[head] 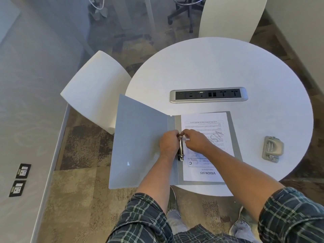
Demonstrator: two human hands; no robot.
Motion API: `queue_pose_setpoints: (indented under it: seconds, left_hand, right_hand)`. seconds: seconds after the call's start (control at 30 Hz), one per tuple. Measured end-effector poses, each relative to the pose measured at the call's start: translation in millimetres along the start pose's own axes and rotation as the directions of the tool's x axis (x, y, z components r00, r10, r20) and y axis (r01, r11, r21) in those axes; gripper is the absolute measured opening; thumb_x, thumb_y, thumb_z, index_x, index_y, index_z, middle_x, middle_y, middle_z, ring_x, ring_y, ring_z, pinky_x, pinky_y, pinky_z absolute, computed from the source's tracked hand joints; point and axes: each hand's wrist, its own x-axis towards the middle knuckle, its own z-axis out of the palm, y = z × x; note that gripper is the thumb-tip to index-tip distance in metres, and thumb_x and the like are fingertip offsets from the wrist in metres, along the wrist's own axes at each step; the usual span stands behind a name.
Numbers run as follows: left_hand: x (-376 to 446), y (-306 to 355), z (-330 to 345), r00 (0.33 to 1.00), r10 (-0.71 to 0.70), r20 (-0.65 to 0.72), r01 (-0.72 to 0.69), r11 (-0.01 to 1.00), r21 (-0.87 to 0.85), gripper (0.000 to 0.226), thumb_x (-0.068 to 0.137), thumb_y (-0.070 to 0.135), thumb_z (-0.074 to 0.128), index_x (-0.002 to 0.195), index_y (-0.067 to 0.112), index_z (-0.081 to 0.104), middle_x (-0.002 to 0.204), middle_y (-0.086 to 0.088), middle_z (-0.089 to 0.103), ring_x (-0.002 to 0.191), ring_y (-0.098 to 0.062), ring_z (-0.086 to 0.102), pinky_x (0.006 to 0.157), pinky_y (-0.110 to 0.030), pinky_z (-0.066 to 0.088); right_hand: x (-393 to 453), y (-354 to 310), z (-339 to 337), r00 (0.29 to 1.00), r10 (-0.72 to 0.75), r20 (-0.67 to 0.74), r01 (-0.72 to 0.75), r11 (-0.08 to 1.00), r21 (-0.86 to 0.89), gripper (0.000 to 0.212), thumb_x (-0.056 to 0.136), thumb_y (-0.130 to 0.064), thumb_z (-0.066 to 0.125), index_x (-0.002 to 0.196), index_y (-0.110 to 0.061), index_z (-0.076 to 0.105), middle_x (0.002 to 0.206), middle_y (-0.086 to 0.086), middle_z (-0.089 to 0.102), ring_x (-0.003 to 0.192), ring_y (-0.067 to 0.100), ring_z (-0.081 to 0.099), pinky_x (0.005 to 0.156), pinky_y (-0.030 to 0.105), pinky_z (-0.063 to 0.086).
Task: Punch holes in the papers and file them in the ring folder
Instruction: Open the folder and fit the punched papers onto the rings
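A grey ring folder (140,146) lies open at the near left of the round white table (228,67), its left cover hanging past the table edge. Printed papers (210,165) lie on the folder's right half, their left edge at the metal ring mechanism (181,149). My left hand (169,144) and my right hand (196,141) meet at the far ring, fingers curled and pinching it from either side. The near ring stands closed. A grey hole punch (272,149) sits on the table to the right, apart from both hands.
A power and data socket strip (208,95) is set into the table's middle. White chairs stand at the left (94,95) and the far side (231,16). Carpeted floor and a wall with sockets lie to the left.
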Motion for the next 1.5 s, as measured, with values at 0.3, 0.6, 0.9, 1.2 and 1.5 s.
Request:
queue_pose_setpoints:
  seconds: [0.3, 0.6, 0.9, 1.2, 1.5]
  left_hand:
    - [3.3, -2.5, -2.8, 0.989, 0.145, 0.035, -0.149, 0.977, 0.153, 0.007, 0.089, 0.011, 0.059, 0.086, 0.016, 0.063, 0.083, -0.009, 0.069, 0.075, -0.034, 0.063, 0.057, -0.031, 0.038]
    - [0.1, -16.9, 4.1, 0.994, 0.110, -0.013, -0.108, 0.991, 0.081, 0.019, 0.086, 0.007, 0.059, 0.074, 0.019, 0.050, 0.069, -0.002, 0.057, 0.061, -0.025, 0.048, 0.052, -0.030, 0.031]
    - [-13.1, -11.9, 3.8, 0.999, 0.013, -0.029, -0.014, 0.999, -0.040, 0.006, 0.093, 0.014, 0.059, 0.095, 0.016, 0.064, 0.091, -0.002, 0.070, 0.082, -0.027, 0.064, 0.064, -0.035, 0.051]
    - [-49.1, -8.7, 12.1, 0.999, 0.007, 0.043, 0.005, 0.965, -0.262, 0.044, 0.085, 0.023, 0.075, 0.124, 0.029, 0.057, 0.109, 0.009, 0.066, 0.098, -0.012, 0.060, 0.080, -0.027, 0.048]
    - [-51.0, -14.8, 19.2, 0.991, -0.014, 0.132, 0.052, 0.956, -0.289, 0.071, 0.077, 0.026, 0.082, 0.134, 0.038, 0.043, 0.131, 0.014, 0.061, 0.121, -0.010, 0.057, 0.099, -0.042, 0.053]
  right_hand:
    - [6.3, -6.7, 0.8, 0.997, -0.008, 0.078, 0.024, 0.978, -0.209, 0.044, 0.094, -0.012, 0.048, 0.138, -0.015, 0.049, 0.136, 0.015, 0.048, 0.107, 0.039, 0.061, 0.086, 0.045, 0.053]
    - [6.7, -4.1, -2.7, 0.994, 0.001, 0.107, 0.012, 0.992, -0.122, 0.044, 0.090, -0.002, 0.047, 0.132, -0.015, 0.049, 0.135, 0.013, 0.046, 0.104, 0.037, 0.061, 0.079, 0.038, 0.046]
    - [-18.6, 41.4, -11.2, 0.986, 0.048, -0.162, -0.023, 0.988, 0.153, 0.060, 0.091, -0.016, 0.071, 0.146, -0.020, 0.046, 0.151, 0.003, 0.042, 0.133, 0.025, 0.051, 0.107, 0.037, 0.044]
    - [-68.5, 81.0, -2.0, 0.728, 0.504, -0.464, -0.582, 0.813, -0.029, 0.093, 0.074, -0.069, 0.075, 0.129, 0.000, 0.045, 0.123, 0.019, 0.055, 0.114, 0.036, 0.055, 0.093, 0.044, 0.048]
    - [-58.5, 65.4, -1.1, 0.670, 0.616, -0.415, -0.635, 0.764, 0.109, 0.089, 0.076, -0.043, 0.082, 0.138, 0.004, 0.039, 0.129, 0.019, 0.055, 0.118, 0.037, 0.056, 0.097, 0.042, 0.047]
